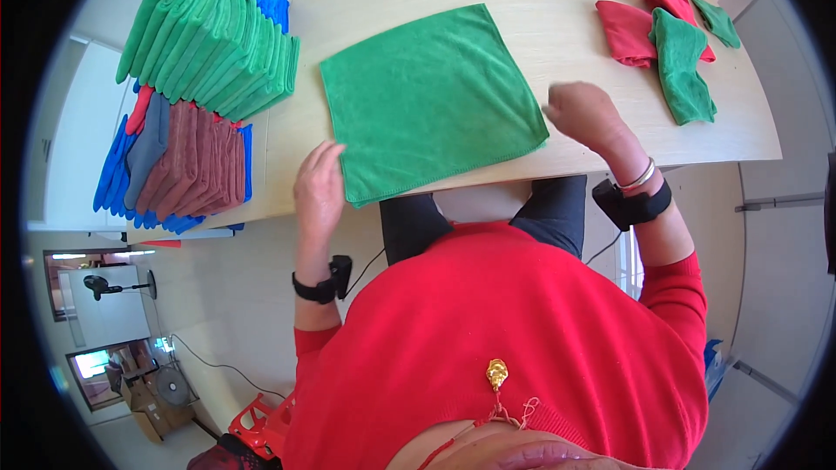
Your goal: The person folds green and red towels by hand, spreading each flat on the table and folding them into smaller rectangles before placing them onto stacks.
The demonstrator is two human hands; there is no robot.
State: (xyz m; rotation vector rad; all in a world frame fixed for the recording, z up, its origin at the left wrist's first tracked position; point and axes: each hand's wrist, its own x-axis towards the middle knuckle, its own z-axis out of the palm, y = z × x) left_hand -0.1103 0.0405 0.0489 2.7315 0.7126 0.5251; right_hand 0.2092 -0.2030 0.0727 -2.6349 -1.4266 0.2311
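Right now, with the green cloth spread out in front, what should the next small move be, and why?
Probably start a fold from the near edge of the green cloth: it lies spread out, the left hand is by its left edge, the right hand by its right edge, and the stacked green cloths are folded.

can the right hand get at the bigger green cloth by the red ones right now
Probably yes: only tabletop shows between the right hand and that green cloth, and nothing seems to lie over it. Whether the right hand holds anything is hard to tell.
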